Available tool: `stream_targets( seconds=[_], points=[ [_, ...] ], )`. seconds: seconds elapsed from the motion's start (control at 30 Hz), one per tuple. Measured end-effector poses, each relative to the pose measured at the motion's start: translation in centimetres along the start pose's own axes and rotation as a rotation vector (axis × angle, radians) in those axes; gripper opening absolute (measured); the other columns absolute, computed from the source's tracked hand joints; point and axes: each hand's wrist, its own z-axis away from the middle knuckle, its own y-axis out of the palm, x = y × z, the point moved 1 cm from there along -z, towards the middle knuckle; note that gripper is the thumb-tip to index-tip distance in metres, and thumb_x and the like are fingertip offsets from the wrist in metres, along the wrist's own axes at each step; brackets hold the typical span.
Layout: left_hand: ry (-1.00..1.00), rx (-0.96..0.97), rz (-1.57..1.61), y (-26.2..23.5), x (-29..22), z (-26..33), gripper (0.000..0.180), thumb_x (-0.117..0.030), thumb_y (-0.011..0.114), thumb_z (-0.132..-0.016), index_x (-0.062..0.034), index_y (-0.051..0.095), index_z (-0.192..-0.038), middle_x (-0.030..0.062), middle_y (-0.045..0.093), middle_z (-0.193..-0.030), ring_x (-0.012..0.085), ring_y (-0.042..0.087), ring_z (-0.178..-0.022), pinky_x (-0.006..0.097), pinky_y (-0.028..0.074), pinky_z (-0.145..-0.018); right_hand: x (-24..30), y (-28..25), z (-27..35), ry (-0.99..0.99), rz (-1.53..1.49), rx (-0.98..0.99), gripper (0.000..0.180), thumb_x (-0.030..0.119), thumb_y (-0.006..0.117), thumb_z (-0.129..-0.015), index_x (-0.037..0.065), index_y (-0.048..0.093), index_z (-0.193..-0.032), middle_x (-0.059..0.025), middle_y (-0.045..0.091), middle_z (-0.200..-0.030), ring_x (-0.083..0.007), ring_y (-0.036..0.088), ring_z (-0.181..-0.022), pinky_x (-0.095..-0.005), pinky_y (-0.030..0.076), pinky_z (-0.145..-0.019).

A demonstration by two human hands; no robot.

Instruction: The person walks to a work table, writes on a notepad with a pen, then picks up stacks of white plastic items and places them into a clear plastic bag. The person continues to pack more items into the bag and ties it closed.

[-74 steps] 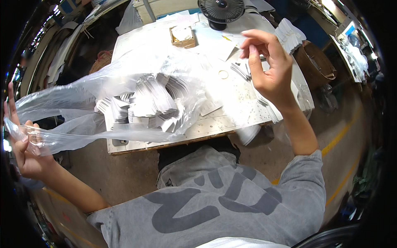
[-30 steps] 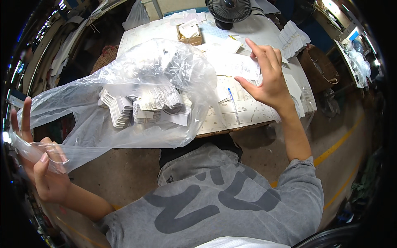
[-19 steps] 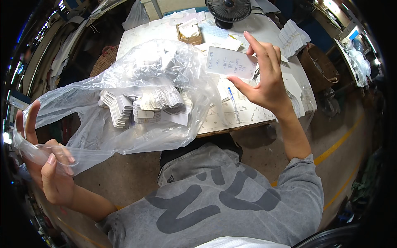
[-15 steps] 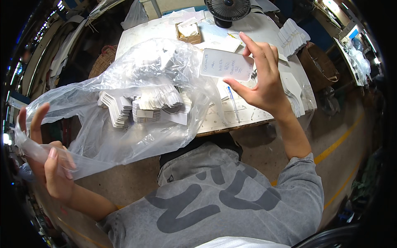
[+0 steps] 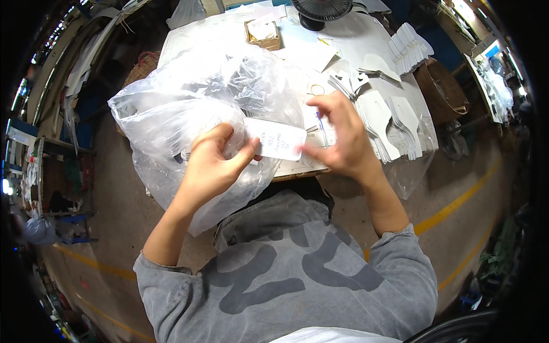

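A small white card [image 5: 277, 139] with handwriting on it is held in front of me over the near edge of the table. My left hand [image 5: 214, 160] is closed on the card's left end, thumb on top. At the other end, my right hand [image 5: 343, 134] has its thumb at the lower right corner, with thumb and index finger wide apart. Against my left hand bunches a large clear plastic bag [image 5: 166, 97], crumpled on the table and hanging over its front edge. The white stacks inside the bag are mostly hidden by its folds.
Stacks of white cut-out pieces [image 5: 374, 117] lie at the right of the table [image 5: 354, 43]. A blue pen [image 5: 321, 128] lies beside my right hand. Farther back are a small cardboard box [image 5: 264, 37] and a black fan [image 5: 320, 11]. A brown basket [image 5: 440, 88] stands off the right side.
My left hand has let go of the bag's stretched rim and come right onto the card. The bag has slumped inward. My right hand has brought the card down and left, its grip loosened.
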Motion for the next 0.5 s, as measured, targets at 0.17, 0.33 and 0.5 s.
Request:
stream_targets(
  seconds=[0.17,0.33,0.5],
  points=[
    [-0.19,0.213,-0.047,3.1,4.4,-0.8,0.036,-0.03,0.071,-0.092,0.0056,0.071,-0.086,0.0101,0.075,-0.075,0.0173,0.07,-0.072,0.031,0.053,-0.071,-7.9,0.5,5.0,0.556,0.384,0.423,0.043,0.041,0.078,-0.089,0.001,0.062,-0.097,-0.0179,0.065,-0.074,-0.0319,0.066,-0.069,-0.0426,0.05,-0.064],
    [-0.292,0.223,0.018,6.0,7.8,-0.8,0.034,-0.03,0.076,-0.092,0.0038,0.076,-0.09,0.0097,0.079,-0.082,0.015,0.073,-0.083,0.032,0.055,-0.08,-11.3,1.6,8.3,0.529,0.07,0.483,0.025,0.022,0.071,-0.095,0.0,0.059,-0.095,-0.0145,0.063,-0.065,-0.0255,0.063,-0.057,-0.0385,0.051,-0.06],
    [-0.347,0.161,-0.45,7.6,7.8,-0.3,0.042,-0.045,0.073,-0.088,-0.0045,0.078,-0.095,0.0146,0.077,-0.086,0.0307,0.074,-0.084,0.038,0.056,-0.079,-7.3,1.2,7.8,0.525,-0.774,0.092,0.013,0.001,0.066,-0.094,0.005,0.054,-0.091,0.0007,0.055,-0.069,-0.0036,0.051,-0.058,-0.0275,0.044,-0.053]
  ],
)
